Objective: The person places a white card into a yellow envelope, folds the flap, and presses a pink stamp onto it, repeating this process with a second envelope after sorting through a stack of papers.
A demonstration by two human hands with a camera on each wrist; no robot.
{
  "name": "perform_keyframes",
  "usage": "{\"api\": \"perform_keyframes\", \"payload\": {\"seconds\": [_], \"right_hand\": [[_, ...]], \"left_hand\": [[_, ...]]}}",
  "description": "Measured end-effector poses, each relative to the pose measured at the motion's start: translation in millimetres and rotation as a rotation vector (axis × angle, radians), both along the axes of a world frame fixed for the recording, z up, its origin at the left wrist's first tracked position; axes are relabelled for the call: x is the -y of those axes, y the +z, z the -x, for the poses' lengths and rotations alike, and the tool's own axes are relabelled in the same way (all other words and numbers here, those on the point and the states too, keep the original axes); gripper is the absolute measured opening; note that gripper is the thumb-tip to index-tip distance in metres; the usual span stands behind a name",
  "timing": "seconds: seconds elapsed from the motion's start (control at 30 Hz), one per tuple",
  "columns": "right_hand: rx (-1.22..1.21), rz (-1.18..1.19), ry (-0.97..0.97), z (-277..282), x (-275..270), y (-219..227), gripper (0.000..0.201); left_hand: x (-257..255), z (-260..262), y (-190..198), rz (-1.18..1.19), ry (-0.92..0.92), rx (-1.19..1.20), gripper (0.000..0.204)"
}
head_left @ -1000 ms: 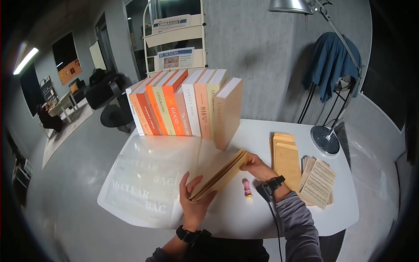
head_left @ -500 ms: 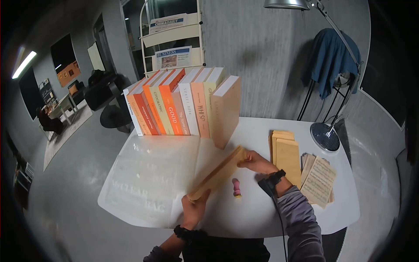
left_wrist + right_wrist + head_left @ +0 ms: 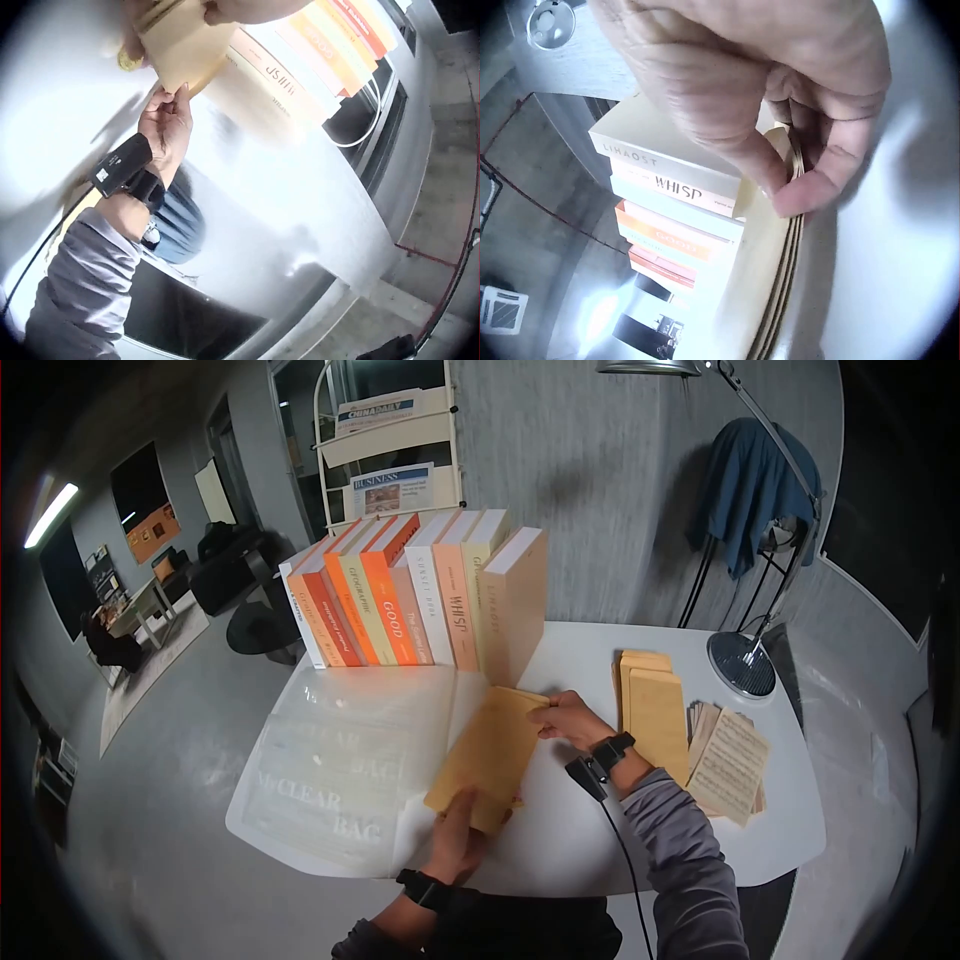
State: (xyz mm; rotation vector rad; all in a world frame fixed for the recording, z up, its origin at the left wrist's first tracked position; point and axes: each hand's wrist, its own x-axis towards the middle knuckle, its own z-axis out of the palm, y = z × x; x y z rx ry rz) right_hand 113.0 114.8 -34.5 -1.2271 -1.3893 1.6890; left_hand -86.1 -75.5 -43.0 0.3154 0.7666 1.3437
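Observation:
A thin stack of brown paper envelopes is held tilted above the white table, its broad face turned up in the head view. The left hand grips its lower end, thumb on the face. At the upper right corner the right hand pinches the edge. The right wrist view shows the right hand with thumb and finger closed on several layered envelopes. In the left wrist view the envelopes lie between both hands. The pink stamp-like object is hidden in the head view.
Upright books stand at the back of the table. Clear plastic bags lie at left. More envelopes, sheet-music papers and a lamp base are on the right.
The envelopes have turned from nearly edge-on to face-up, and their lower end has moved right with the left hand. They now cover the spot of the pink object. The view has shifted slightly.

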Motion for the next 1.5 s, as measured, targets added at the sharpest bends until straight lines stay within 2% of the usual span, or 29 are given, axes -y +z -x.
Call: {"api": "perform_keyframes", "payload": {"seconds": [0.07, 0.2, 0.3, 0.4, 0.5, 0.53, 0.63, 0.73, 0.8, 0.9, 1.03, 1.13, 1.2, 1.23, 1.27, 1.33, 1.37, 1.43, 1.47, 1.5], "right_hand": [[0.002, -0.001, -0.057, 7, -3, -4, 0.021], [0.010, -0.044, -0.072, 25, -13, -14, 0.022], [0.061, -0.084, -0.098, 30, -20, -20, 0.020], [0.015, -0.043, -0.100, 27, -23, -16, 0.019], [-0.001, -0.035, -0.135, 27, -15, -9, 0.015], [0.010, -0.037, -0.135, 27, -17, -12, 0.016], [0.085, -0.073, -0.150, 29, -21, -18, 0.020], [0.273, -0.171, -0.173, 32, -18, -12, 0.029], [0.441, -0.255, -0.163, 32, -15, -3, 0.034], [0.614, -0.515, -0.213, 35, -27, -25, 0.041], [0.659, -0.522, -0.195, 38, -23, -20, 0.046], [0.726, -0.535, -0.162, 29, -11, -2, 0.049], [0.733, -0.609, -0.204, 21, -3, 6, 0.053], [0.757, -0.662, -0.245, 11, 10, 18, 0.059], [0.751, -0.672, -0.228, -8, 28, 35, 0.055], [0.727, -0.699, -0.177, -35, 66, 74, 0.047], [0.716, -0.734, -0.232, -56, 81, 83, 0.043], [0.755, -0.822, -0.324, -116, 102, 80, 0.033], [0.741, -0.850, -0.411, -150, 118, 78, 0.037], [0.873, -0.765, -0.549, -179, 133, 82, 0.044]], "left_hand": [[2, 11, -13, 0.013, -0.029, 0.038, 0.040], [8, 7, 10, 0.145, 0.035, -0.073, 0.039], [5, 5, -5, 0.086, -0.002, -0.062, 0.038], [26, -3, -37, -0.191, -0.217, -0.232, 0.042], [48, -32, 17, 0.007, -0.428, -0.333, 0.036], [47, -37, 10, -0.036, -0.462, -0.479, 0.041], [39, -49, 32, -0.322, -0.277, -1.209, 0.050], [13, -49, 20, -0.787, -0.008, -1.613, 0.051], [-7, -48, 9, -0.803, -0.088, -1.547, 0.049], [-23, -50, 2, -0.799, -0.208, -1.517, 0.045], [-23, -55, 8, -0.767, -0.282, -1.593, 0.037], [-30, -51, -21, -1.060, -0.155, -1.827, 0.026], [-43, -49, -26, -0.924, -0.335, -1.717, 0.026], [-44, -53, -22, -0.877, -0.343, -1.671, 0.033], [-45, -57, -17, -0.831, -0.348, -1.625, 0.043], [-49, -64, 9, -0.885, -0.393, -1.547, 0.076], [-53, -69, 14, -0.806, -0.417, -1.467, 0.076], [-64, -78, 11, -1.130, -0.179, -1.668, 0.080], [-70, -80, 9, -1.139, -0.166, -1.683, 0.078], [-75, -84, 5, -1.146, -0.155, -1.697, 0.076]]}}
